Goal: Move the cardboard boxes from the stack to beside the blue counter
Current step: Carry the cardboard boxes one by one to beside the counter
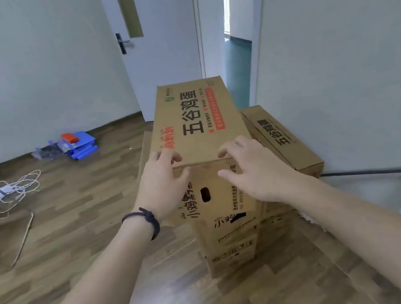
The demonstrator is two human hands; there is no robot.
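blue folders [81, 146] by wall | white cables [18, 189] on floor | door [162, 39] ajar

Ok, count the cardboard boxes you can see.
At least 4: the top box under both hands, two boxes stacked beneath it, and one box right of the stack by the wall. A cardboard edge behind the stack on the left may be another; more could be hidden.
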